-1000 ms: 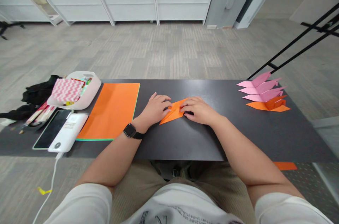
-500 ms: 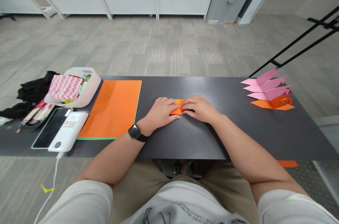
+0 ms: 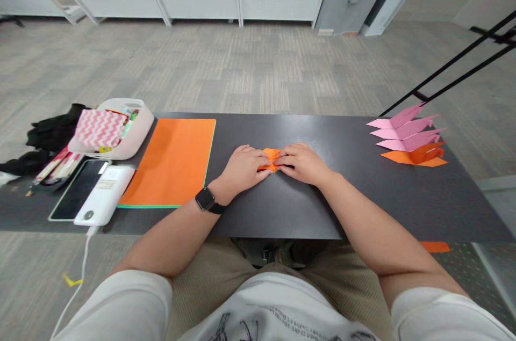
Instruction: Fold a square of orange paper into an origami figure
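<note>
A small folded piece of orange paper (image 3: 272, 155) lies on the dark table between my two hands. My left hand (image 3: 246, 167) grips its left side, fingers on top and thumb along the near edge. From the other side my right hand (image 3: 300, 164) pinches the paper's right part. The fingers cover much of the paper, so its full shape is hidden. A black watch (image 3: 205, 199) is on my left wrist.
Left of my hands lies a stack of orange sheets (image 3: 173, 164), beside a white power bank (image 3: 104, 196), a phone (image 3: 78, 190) and a white basket (image 3: 139, 137). Pink folded paper birds (image 3: 403, 129) and an orange one (image 3: 419, 156) stand at the table's (image 3: 363, 212) right.
Both hands stay on the orange paper with small finger shifts. My left thumb has moved up onto the paper's near edge, and the folds look more opened out.
</note>
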